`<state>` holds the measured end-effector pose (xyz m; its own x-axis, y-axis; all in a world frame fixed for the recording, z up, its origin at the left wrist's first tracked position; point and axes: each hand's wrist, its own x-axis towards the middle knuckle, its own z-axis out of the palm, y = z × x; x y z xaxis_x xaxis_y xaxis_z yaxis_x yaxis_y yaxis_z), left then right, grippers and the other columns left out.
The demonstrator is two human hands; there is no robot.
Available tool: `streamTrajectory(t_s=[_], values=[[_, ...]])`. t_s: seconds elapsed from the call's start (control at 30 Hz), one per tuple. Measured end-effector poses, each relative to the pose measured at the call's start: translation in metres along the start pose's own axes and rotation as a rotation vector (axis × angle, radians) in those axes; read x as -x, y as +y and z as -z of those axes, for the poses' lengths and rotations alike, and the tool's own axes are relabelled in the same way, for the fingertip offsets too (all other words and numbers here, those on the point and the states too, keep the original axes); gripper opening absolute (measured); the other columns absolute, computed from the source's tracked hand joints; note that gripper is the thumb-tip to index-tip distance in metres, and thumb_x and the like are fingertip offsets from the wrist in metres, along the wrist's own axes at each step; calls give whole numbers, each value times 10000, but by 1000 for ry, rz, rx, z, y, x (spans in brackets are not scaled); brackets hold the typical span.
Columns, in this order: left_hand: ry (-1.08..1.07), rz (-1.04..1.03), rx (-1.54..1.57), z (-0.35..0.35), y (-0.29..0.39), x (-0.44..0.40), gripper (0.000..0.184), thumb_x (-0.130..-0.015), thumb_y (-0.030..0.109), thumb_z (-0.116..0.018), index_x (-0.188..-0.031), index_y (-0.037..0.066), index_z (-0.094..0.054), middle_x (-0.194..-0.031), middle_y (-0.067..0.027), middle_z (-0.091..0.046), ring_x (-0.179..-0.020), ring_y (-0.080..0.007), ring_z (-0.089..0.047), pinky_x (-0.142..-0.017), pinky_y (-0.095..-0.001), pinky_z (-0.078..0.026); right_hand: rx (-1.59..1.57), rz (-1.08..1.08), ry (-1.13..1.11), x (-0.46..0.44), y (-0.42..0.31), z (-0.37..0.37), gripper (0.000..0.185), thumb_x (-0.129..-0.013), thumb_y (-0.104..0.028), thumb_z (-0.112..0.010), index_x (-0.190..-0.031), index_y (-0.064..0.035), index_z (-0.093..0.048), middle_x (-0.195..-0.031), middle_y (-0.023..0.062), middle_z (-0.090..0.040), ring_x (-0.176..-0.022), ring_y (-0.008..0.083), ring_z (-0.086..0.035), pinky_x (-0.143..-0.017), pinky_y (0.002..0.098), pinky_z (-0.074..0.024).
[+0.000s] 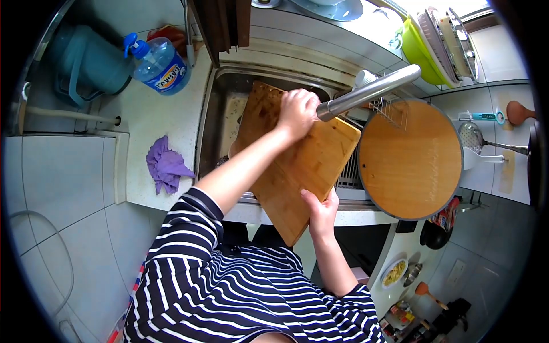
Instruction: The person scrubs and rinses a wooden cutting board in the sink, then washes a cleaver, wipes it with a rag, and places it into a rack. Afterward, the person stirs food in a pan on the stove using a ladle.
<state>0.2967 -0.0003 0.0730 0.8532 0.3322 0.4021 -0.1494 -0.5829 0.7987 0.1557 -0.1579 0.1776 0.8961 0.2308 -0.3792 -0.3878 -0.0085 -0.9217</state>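
A rectangular wooden cutting board [297,166] is held tilted over the metal sink [209,108], with its near corner reaching past the counter's front edge. My right hand [323,214] grips the board's lower right edge, thumb on the upper face. On the board's upper part rests my left hand [297,114], fingers curled and pressed against the wood. Whatever might be under those fingers is hidden. The faucet [372,91] reaches over the board right beside my left hand. Dark stains mark the board's far end.
A round wooden board [410,160] stands to the right of the sink. On the left counter lie a purple cloth [167,164] and a blue pump bottle [160,66]. A green basin [420,51] sits at the back right. Utensils hang on the right wall, including a skimmer [472,137].
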Motion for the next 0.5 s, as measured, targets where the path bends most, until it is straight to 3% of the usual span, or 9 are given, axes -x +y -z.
streamTrajectory(t_s=[0.07,0.1,0.17,0.27,0.37,0.47,0.5], values=[[14,-10,12,0,37,7,125,-838,204,-512,-877,129,-604,-932,-68,-588,-973,-302,-510,-909,-479,-344,3,0,24,1,2,0,338,-780,-26,-611,-1101,23,-519,-1028,92,-609,-922,160,-569,-835,281,-447],[166,-130,-4,0,55,10,123,-852,135,-483,-827,91,-595,-798,-82,-552,-809,-277,-530,-834,-419,-351,6,-1,38,1,3,0,348,-767,-32,-617,-1096,22,-519,-1025,95,-607,-923,165,-568,-839,285,-444],[42,8,287,17,91,14,250,-899,232,-428,-821,59,-590,-787,-101,-597,-832,-285,-548,-898,-423,-322,31,1,50,2,6,2,361,-751,-36,-621,-1093,20,-518,-1019,95,-605,-922,172,-567,-844,288,-440],[-39,-142,299,27,123,25,295,-894,245,-440,-1118,90,-553,-1133,-117,-553,-1143,-286,-465,-1001,-425,-283,70,15,51,1,9,7,369,-742,-30,-615,-1095,18,-515,-1016,90,-600,-921,175,-565,-847,285,-438],[-171,-267,208,36,122,26,416,-880,241,-467,-1279,124,-465,-1284,-112,-468,-1282,-285,-348,-1053,-412,-254,-7,28,33,-1,8,9,392,-758,-9,-595,-1137,17,-498,-1043,84,-586,-921,160,-559,-839,272,-441],[-272,-273,327,38,83,16,496,-855,227,-519,-1326,102,-424,-1317,-117,-456,-1286,-302,-354,-1073,-443,-245,-66,-16,72,4,2,8,389,-776,-28,-626,-1139,27,-495,-1066,104,-586,-949,164,-555,-850,280,-438],[-175,-307,82,27,55,17,509,-873,225,-501,-1353,90,-393,-1347,-133,-432,-1292,-319,-346,-1072,-432,-255,-75,-7,96,7,-2,8,389,-774,-24,-628,-1137,29,-497,-1064,103,-586,-949,167,-556,-851,284,-438]])
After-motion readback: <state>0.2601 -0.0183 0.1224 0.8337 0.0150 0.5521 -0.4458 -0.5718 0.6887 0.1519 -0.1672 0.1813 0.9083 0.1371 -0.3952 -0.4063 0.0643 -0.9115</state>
